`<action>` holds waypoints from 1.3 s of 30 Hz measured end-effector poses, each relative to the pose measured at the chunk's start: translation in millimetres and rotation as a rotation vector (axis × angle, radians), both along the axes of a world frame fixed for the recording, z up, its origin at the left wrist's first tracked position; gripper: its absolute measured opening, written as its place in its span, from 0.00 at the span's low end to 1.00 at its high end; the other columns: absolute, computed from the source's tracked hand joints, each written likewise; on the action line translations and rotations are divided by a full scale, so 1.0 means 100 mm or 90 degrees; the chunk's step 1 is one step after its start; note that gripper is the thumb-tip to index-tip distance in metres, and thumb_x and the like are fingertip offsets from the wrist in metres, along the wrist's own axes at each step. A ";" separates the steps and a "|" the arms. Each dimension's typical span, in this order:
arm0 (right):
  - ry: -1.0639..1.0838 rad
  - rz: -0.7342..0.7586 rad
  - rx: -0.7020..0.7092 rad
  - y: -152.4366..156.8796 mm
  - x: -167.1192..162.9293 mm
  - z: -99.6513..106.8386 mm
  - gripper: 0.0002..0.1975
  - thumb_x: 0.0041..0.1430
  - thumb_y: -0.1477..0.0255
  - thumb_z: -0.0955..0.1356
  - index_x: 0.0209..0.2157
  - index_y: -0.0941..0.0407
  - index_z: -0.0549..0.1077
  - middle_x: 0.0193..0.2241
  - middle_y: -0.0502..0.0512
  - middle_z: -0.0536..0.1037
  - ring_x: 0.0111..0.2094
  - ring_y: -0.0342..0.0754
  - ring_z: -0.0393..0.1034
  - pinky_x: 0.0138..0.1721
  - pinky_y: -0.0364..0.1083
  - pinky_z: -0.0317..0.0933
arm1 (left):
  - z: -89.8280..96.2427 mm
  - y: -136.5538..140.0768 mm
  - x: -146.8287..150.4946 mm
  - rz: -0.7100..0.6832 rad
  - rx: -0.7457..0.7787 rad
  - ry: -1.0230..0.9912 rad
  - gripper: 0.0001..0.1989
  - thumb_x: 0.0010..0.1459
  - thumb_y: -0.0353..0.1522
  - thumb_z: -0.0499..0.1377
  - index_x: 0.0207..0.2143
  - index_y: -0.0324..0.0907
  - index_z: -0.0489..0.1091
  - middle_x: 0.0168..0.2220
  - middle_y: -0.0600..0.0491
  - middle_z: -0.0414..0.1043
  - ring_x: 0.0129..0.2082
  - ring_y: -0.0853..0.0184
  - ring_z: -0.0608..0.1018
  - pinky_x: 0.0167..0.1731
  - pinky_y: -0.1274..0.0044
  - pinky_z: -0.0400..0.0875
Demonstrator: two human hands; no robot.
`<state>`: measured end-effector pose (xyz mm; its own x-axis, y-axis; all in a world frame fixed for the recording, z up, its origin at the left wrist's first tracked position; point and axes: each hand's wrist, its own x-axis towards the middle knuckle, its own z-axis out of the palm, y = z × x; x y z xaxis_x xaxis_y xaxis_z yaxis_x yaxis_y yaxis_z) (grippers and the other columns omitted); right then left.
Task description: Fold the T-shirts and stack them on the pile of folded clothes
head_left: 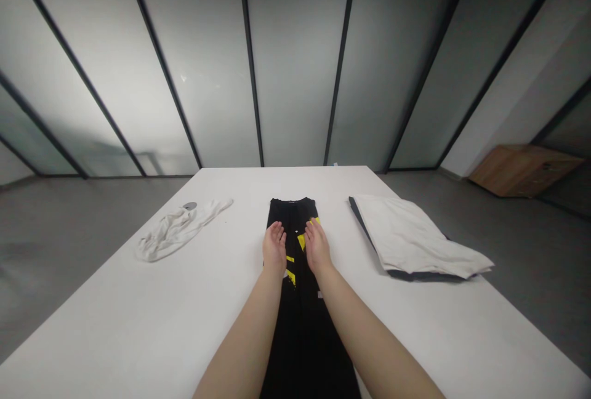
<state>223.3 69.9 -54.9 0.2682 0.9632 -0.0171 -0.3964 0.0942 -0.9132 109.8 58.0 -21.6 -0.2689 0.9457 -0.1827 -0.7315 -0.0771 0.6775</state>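
A long, narrow black garment [300, 325] with a yellow print lies lengthwise on the white table [175, 313], running from its near edge towards the far side. Over its left side is my left hand [275, 246], fingers stretched and slightly curved, palm turned inward. My right hand [317, 246] mirrors it on the right side, close to the yellow patches. Nothing shows in either hand. Whether the fingers touch the cloth I cannot tell. My forearms cover parts of the garment's sides.
A crumpled white cloth [180, 229] lies on the table's left, with a small grey round piece [189, 205] at its far edge. To the right, a folded white garment [410, 233] rests on dark cloth [429, 276]. Frosted panels stand behind; a wooden cabinet [517, 171] is at right.
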 end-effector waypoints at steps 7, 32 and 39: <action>0.054 -0.033 0.005 -0.33 -0.09 0.01 0.30 0.63 0.57 0.68 0.64 0.53 0.69 0.67 0.60 0.70 0.70 0.52 0.61 0.71 0.54 0.54 | 0.00 -0.27 -0.01 -0.019 -0.019 -0.006 0.11 0.67 0.35 0.57 0.48 0.43 0.74 0.58 0.41 0.76 0.62 0.60 0.76 0.66 0.66 0.65; -0.625 0.049 -0.204 0.09 0.88 0.40 0.30 0.60 0.65 0.72 0.63 0.60 0.72 0.55 0.67 0.80 0.59 0.60 0.73 0.60 0.51 0.62 | 0.10 0.09 -0.94 0.058 -0.128 1.083 0.17 0.62 0.36 0.62 0.51 0.42 0.78 0.61 0.36 0.72 0.66 0.39 0.65 0.64 0.50 0.57; -0.713 0.071 -0.214 0.15 0.82 0.41 0.15 0.56 0.65 0.74 0.42 0.58 0.82 0.38 0.66 0.85 0.47 0.60 0.79 0.43 0.47 0.65 | 0.17 0.11 -0.69 -0.062 -0.090 1.151 0.19 0.70 0.42 0.53 0.41 0.42 0.80 0.55 0.37 0.76 0.59 0.43 0.71 0.59 0.56 0.61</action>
